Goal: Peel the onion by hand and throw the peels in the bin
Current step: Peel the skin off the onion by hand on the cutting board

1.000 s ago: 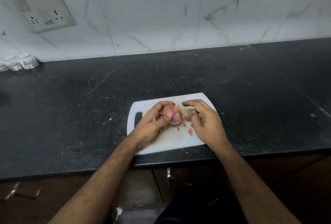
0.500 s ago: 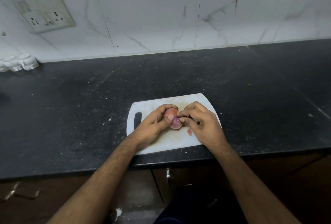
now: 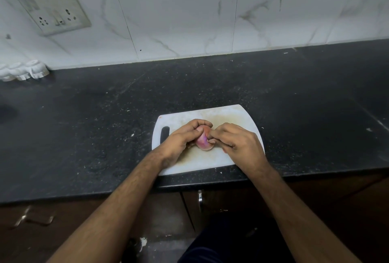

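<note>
A small pinkish-red onion [image 3: 203, 142] rests on a white cutting board [image 3: 229, 115] near the counter's front edge. My left hand [image 3: 181, 138] wraps around the onion from the left, thumb and fingers curled over its top. My right hand [image 3: 235, 142] presses against the onion's right side, fingertips pinched at its skin. Most of the onion is hidden between the two hands. No bin is in view.
The board lies on a black speckled counter [image 3: 84, 128] backed by a white marble-tiled wall [image 3: 181, 20]. A switch and socket plate [image 3: 52, 8] hangs at the upper left. A white moulded object [image 3: 23, 71] sits at the counter's back left. Dark cabinet doors [image 3: 221, 201] are below.
My right hand moved left from the board onto the onion and its fingers pinched at the skin. The left hand closed further over the onion, which now shows less.
</note>
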Motion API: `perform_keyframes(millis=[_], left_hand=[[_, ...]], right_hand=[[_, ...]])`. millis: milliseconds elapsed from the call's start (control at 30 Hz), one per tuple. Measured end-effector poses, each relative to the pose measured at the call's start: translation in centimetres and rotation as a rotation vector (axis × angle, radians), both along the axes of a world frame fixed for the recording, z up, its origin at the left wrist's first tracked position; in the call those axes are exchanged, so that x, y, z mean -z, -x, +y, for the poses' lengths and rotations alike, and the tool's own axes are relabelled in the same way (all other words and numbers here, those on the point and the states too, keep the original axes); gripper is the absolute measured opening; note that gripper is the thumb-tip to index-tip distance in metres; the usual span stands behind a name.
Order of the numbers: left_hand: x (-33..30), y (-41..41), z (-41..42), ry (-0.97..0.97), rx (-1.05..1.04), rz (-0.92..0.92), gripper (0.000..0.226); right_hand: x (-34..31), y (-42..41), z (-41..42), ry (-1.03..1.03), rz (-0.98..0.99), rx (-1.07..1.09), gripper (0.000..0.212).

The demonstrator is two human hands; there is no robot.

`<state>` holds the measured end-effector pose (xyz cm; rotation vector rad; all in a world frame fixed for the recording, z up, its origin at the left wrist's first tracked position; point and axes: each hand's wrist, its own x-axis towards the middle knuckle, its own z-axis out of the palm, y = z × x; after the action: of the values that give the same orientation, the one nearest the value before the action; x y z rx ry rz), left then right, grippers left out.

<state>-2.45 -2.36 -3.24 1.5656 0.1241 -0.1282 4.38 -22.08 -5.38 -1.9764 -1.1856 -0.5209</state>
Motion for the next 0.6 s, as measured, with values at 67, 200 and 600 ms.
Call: perform_keyframes(millis=[67,200,600], left_hand=[[0.07,-0.04,0.04,0.006,-0.012,-0.003,0.025],[0.14,-0.07,0.06,-0.016,-0.019,-0.017,0.035],[0.69,-0.52,-0.28,-0.034,-0.005,-0.055,0.033]], right_hand=[[0.18,0.12,-0.06,-0.016,-0.033,-0.012,0.016],[0.17,0.31,0.05,0.021,-0.139,0.029,0.016],[0.09,0.47,0.5,0.218,-0.337,0.15,0.024]])
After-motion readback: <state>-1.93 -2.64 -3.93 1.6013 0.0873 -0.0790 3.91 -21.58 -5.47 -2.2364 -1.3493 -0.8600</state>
